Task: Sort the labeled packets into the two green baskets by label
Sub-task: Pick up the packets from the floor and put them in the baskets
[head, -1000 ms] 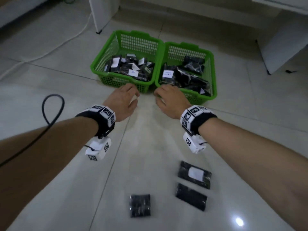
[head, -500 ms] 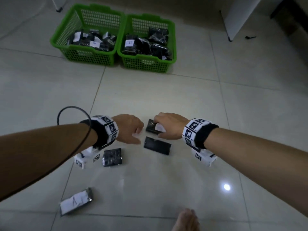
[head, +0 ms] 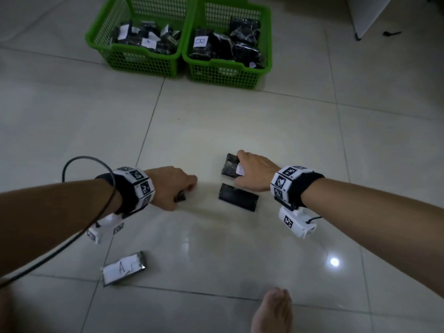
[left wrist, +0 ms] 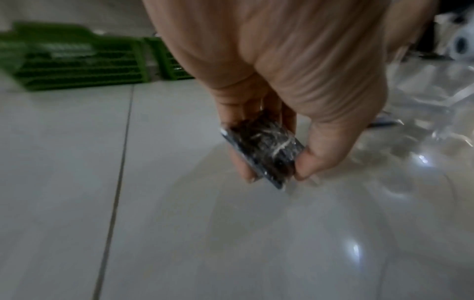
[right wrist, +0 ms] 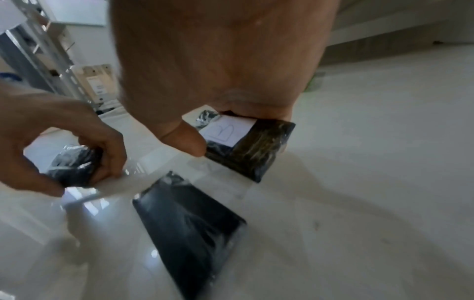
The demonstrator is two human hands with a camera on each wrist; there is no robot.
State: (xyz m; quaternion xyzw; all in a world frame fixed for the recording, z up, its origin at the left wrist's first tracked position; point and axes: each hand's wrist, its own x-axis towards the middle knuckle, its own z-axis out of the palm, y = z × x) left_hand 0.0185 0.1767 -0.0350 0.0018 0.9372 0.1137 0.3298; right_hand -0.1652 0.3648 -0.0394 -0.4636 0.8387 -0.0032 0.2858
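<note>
Gripping a "B" packet (right wrist: 246, 146), the right hand (head: 254, 171) mirrors the left hand (head: 171, 186) pinching an unlabelled-side packet (left wrist: 264, 148).

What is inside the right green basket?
The right basket holds a pile of black packets; one at the left shows a white B label. Most other labels and anything under the pile are hidden.
</note>
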